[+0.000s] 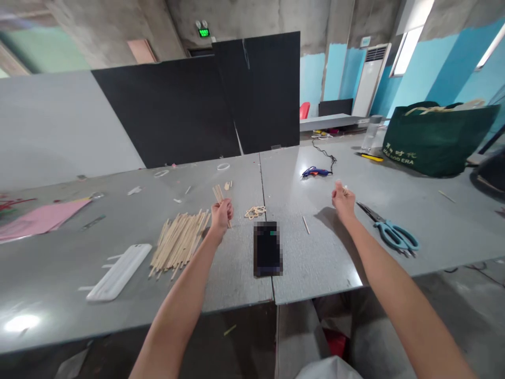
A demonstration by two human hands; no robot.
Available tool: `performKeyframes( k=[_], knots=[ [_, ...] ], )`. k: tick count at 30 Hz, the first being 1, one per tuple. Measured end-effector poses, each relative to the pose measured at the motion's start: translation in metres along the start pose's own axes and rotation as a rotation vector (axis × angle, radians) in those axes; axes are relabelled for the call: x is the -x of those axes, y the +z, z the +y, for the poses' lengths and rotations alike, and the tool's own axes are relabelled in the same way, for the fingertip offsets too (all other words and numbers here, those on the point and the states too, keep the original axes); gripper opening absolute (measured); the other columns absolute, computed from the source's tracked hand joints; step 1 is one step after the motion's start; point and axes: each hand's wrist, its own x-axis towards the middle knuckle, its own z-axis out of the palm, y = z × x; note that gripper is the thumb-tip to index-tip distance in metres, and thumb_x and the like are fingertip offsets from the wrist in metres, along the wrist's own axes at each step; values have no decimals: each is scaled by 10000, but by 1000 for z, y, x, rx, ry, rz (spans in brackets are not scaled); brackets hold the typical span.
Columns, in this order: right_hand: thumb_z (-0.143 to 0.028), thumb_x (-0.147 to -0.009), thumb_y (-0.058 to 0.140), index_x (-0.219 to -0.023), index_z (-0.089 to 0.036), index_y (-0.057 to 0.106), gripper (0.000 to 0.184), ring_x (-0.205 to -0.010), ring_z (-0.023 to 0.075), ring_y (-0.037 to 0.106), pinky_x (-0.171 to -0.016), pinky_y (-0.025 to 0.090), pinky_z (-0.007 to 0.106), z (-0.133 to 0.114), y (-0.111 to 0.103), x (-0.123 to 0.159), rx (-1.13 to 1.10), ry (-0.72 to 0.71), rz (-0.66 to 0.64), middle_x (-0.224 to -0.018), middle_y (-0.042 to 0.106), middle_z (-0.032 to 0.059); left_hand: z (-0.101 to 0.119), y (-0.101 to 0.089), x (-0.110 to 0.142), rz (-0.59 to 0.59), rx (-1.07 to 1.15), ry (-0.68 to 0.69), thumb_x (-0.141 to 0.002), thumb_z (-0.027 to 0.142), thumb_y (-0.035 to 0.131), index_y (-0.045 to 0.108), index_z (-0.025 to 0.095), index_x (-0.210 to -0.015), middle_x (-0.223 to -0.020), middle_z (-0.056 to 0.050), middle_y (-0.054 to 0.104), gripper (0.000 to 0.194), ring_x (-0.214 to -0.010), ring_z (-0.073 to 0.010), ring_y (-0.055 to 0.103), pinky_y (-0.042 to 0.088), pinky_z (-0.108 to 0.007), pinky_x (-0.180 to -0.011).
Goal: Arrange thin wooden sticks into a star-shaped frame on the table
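My left hand (222, 213) is closed around a few thin wooden sticks (218, 193), which poke up above the fingers. Just left of it lies a large pile of wooden sticks (179, 243). My right hand (343, 200) is raised a little over the table, its fingers closed; a small pale bit shows at the fingertips, too small to name. Beside that hand rest large blue-handled scissors (394, 234). Between the hands are a small star-like shape of joined sticks (255, 212), a dark phone (268, 250) with a blurred screen and one loose stick (306, 225).
A blue glue gun (316, 172) with a black cord lies farther back. At the right are a yellow cutter knife (371, 157), a clear bottle (371, 132) and a green bag (437, 139). A white plastic piece (120, 273) and pink sheets (45, 218) lie left.
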Motion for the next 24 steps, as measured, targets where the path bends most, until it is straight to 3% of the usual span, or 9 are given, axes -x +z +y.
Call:
performKeyframes(
  k=[7, 11, 14, 16, 18, 21, 24],
  knots=[
    [-813, -910, 701, -628, -280, 346, 700, -595, 126, 295, -567, 316, 305, 3, 2, 4, 141, -18, 30, -565, 328, -78, -3, 0, -1, 23, -46, -23, -848, 515, 685, 256, 271, -594, -508, 89, 252, 555, -427, -63, 206, 191, -232, -434],
    [-715, -1003, 622, -627, -286, 360, 627, -588, 146, 336, -574, 326, 323, 5, 0, 1, 167, 46, 28, -565, 373, -60, -4, -1, -2, 48, -78, -44, -856, 513, 661, 277, 273, -601, -507, 88, 266, 520, -426, -67, 216, 201, -229, -436],
    [-609, -1080, 542, -660, -269, 450, 548, -614, 180, 428, -629, 382, 341, 5, -8, -6, 373, 45, 28, -599, 462, -24, -5, -4, -6, 89, -109, -61, -870, 502, 638, 288, 275, -621, -509, 90, 267, 486, -422, -70, 227, 205, -224, -432],
    [-507, -1069, 603, -803, -228, 608, 385, -683, 218, 539, -701, 424, 349, 3, -16, -8, 633, -15, 20, -688, 589, 19, -7, -7, -9, 121, -133, -79, -879, 495, 631, 305, 275, -643, -513, 97, 264, 458, -417, -70, 232, 204, -216, -429],
    [-381, -1044, 647, -1135, -182, 700, 225, -818, 268, 664, -768, 457, 357, 1, -23, -9, 884, -57, -28, -896, 733, 94, -10, -9, -11, 143, -161, -106, -880, 491, 639, 339, 273, -673, -521, 106, 271, 425, -413, -68, 234, 200, -206, -425],
    [-208, -1026, 616, -1478, -133, 591, 459, -1078, 323, 740, -867, 489, 373, 0, -30, -7, 1080, -83, -107, -1246, 767, 218, -15, -11, -13, 135, -207, -154, -869, 481, 684, 411, 265, -738, -552, 108, 348, 371, -414, -69, 280, 209, -196, -424],
    [-140, -1017, 587, -1513, -85, 564, 500, -1271, 363, 703, -983, 490, 395, -1, -34, -7, 1139, -98, -126, -1384, 721, 275, -20, -14, -13, 88, -256, -193, -862, 448, 718, 492, 252, -803, -608, 76, 472, 305, -432, -85, 381, 248, -202, -439]
  ],
)
